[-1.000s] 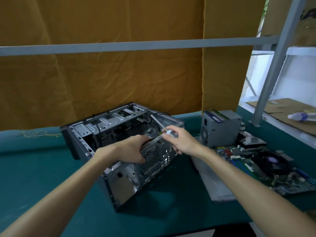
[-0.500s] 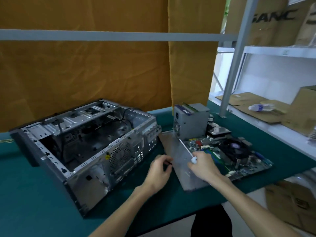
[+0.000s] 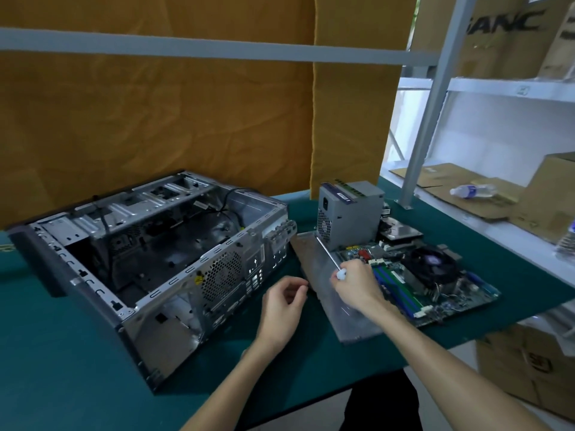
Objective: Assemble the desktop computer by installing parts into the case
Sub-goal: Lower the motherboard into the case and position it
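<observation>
An open grey computer case (image 3: 149,250) lies on its side on the green table, its inside bare except for black cables. Right of it a grey side panel (image 3: 314,253) lies flat, with a power supply (image 3: 348,213) standing on its far end. A motherboard (image 3: 435,284) with a black fan and green memory sticks lies to the right. My right hand (image 3: 357,284) grips a screwdriver (image 3: 326,255) over the panel, shaft pointing away. My left hand (image 3: 284,303) hovers just left of the panel with fingers loosely curled; whether it pinches something small I cannot tell.
A hard drive (image 3: 401,231) lies behind the motherboard. The green table (image 3: 62,353) ends near my body. A metal shelf (image 3: 466,225) on the right carries cardboard and a water bottle (image 3: 473,190). Cardboard boxes (image 3: 525,368) stand on the floor. An orange cloth (image 3: 155,104) hangs behind.
Both hands left the rear of the case and moved right and toward me, to the side panel. My view swung right. In the last half second little changed.
</observation>
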`<state>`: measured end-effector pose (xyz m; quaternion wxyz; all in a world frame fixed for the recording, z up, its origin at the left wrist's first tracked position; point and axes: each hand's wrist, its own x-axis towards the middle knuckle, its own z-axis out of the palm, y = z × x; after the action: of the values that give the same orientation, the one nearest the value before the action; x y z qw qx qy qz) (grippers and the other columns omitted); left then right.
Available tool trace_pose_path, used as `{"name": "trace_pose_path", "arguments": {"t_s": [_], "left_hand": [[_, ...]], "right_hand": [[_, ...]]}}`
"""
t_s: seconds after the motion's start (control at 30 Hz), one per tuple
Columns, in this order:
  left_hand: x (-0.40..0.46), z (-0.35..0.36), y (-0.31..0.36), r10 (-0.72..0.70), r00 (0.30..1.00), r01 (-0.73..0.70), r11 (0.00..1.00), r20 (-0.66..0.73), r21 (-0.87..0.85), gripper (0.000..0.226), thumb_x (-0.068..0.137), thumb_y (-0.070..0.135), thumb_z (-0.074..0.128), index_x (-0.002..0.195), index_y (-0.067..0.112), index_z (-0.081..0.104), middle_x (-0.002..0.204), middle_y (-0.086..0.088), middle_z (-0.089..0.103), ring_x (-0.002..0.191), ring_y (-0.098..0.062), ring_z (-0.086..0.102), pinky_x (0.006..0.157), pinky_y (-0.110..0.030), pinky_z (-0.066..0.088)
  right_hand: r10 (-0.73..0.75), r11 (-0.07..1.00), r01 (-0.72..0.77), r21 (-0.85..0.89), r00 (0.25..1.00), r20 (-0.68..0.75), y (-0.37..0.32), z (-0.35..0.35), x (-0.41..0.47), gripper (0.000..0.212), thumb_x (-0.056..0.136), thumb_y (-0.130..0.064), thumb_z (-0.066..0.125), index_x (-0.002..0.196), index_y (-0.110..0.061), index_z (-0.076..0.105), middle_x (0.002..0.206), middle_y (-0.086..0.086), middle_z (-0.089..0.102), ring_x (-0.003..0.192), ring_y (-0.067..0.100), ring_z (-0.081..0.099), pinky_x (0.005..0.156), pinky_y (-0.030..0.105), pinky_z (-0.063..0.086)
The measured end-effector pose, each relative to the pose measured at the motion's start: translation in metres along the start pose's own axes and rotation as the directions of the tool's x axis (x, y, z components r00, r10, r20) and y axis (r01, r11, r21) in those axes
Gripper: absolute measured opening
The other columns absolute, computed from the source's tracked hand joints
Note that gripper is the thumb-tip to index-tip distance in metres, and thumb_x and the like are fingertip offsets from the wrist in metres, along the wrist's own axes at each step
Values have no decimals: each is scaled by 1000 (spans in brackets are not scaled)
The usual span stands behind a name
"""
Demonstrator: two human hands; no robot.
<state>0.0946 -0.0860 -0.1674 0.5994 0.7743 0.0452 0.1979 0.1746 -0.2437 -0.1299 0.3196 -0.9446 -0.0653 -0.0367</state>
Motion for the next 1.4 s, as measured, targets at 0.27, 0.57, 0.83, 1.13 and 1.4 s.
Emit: {"name": "trace_pose_path", "arguments": {"t_s": [0.27, 0.57, 0.83, 1.13, 1.4], "left_hand": [[-48, -45, 13, -248, 967, 165, 795, -63, -584, 20, 95, 21, 69, 103, 7, 79, 101, -16, 77, 93, -21, 74, 84, -29, 59], [-84, -94, 20, -313, 922, 49, 675, -226, -736, 17, 96, 18, 66, 98, 2, 69, 100, -15, 73, 93, -23, 72, 83, -35, 60], [-88, -110, 22, -435, 871, 56, 548, -227, -835, 26, 99, 13, 63, 116, -6, 60, 112, -19, 75, 106, -30, 73, 89, -36, 61], [-93, -97, 12, -413, 884, 125, 663, -221, -738, 26, 95, 19, 67, 100, -6, 71, 98, -16, 76, 93, -20, 75, 74, -24, 59], [-90, -101, -5, -384, 835, 78, 793, -395, -605, 19, 99, 13, 63, 95, -5, 69, 92, -18, 75, 84, -21, 76, 71, -26, 61]], "right_hand": [[-196, 606, -133, 784, 930, 310, -59, 25, -80, 14, 95, -14, 73, 98, -1, 71, 66, 8, 62, 36, 15, 43, 38, 26, 36], [-331, 588, -204, 783, 823, 462, -78, 44, -122, 28, 99, -25, 67, 109, 0, 59, 70, 6, 59, 41, 16, 42, 39, 27, 38], [-472, 787, 66, 614, 705, 529, -42, 33, -136, 20, 108, -25, 50, 103, -13, 65, 73, 3, 63, 39, 16, 44, 40, 26, 35], [-483, 801, 116, 587, 704, 520, -36, 32, -138, 16, 105, -23, 56, 110, -14, 68, 73, 0, 65, 41, 16, 44, 38, 25, 34], [-341, 915, 231, 331, 881, 328, -20, 4, -108, 13, 99, -30, 66, 110, -33, 71, 88, -11, 60, 61, 2, 56, 56, 15, 40]]}}
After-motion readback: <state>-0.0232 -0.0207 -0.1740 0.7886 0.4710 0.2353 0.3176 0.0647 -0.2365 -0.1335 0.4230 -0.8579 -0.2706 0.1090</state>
